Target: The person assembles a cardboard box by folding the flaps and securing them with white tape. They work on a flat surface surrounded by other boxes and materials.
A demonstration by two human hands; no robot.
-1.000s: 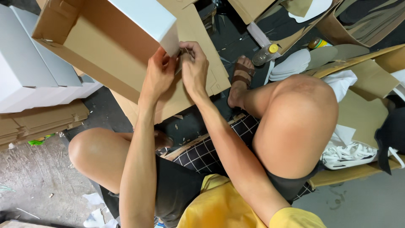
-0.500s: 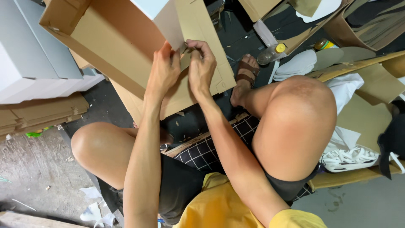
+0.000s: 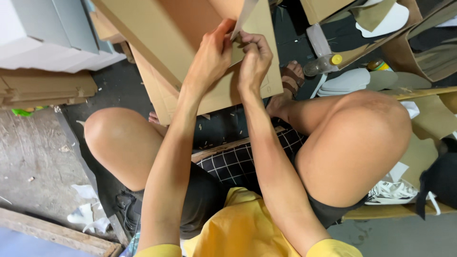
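Starting at the far left, I see a stack of white boxes (image 3: 43,38) in the upper corner with flattened brown cardboard (image 3: 45,90) beneath it, and lower down a bare concrete floor (image 3: 33,152) with scraps of white paper (image 3: 88,209) near a wooden plank (image 3: 57,235). Moving right, my left knee (image 3: 119,138) sits bent above the floor. Above it the big brown cardboard box (image 3: 157,43) leans tilted toward me, its lower panel coming down between my knees. My left hand (image 3: 209,59) lies flat against the box wall, fingers curled onto the edge of a pale flap (image 3: 245,19), gripping it. Just beside it, touching the same flap, my right hand (image 3: 254,62) has its fingers bent in a pinch on the cardboard; I cannot tell whether anything small is held inside that pinch. Further right, my sandalled foot (image 3: 290,81) rests on the dark ground beside the box's lower edge. Past it lie a clear plastic bottle with a yellow cap (image 3: 321,64) and a stack of white shoe insoles (image 3: 345,81). My right knee (image 3: 362,138) fills the right middle, with more cardboard pieces (image 3: 428,128) at the right edge.
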